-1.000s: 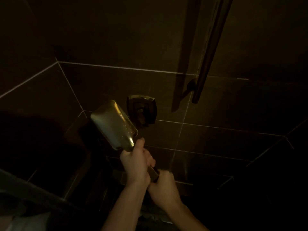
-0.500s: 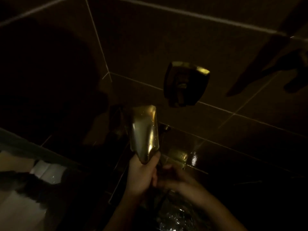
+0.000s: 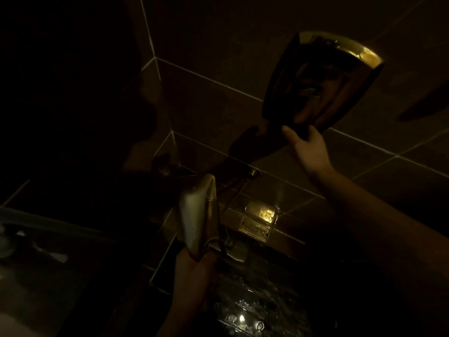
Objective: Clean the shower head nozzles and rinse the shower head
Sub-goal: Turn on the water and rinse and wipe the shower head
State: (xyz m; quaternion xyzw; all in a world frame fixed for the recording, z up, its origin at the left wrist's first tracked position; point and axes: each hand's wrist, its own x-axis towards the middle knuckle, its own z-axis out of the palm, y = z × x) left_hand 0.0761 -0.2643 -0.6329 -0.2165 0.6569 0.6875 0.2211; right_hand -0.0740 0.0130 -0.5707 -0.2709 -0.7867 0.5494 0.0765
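The shower stall is very dim. A shiny rectangular shower head (image 3: pixel 198 216) stands upright at lower centre, seen edge-on, and my left hand (image 3: pixel 192 271) is wrapped around its handle just below the head. My right hand (image 3: pixel 307 148) is raised to the chrome wall valve (image 3: pixel 320 81) at upper right, thumb and fingers touching the bottom edge of its plate. The nozzle face of the shower head is turned away and hidden.
Dark tiles with pale grout cover the walls. A low chrome spout (image 3: pixel 252 172) and a lit overflow plate (image 3: pixel 257 221) sit on the wall behind the shower head. Wet, glinting tub floor (image 3: pixel 245 312) lies below. A pale tub rim (image 3: pixel 36 229) runs at the left.
My right hand has let go of the handle and risen to the wall valve. The left hand keeps the shower head. The view has tilted down and closer to the wall.
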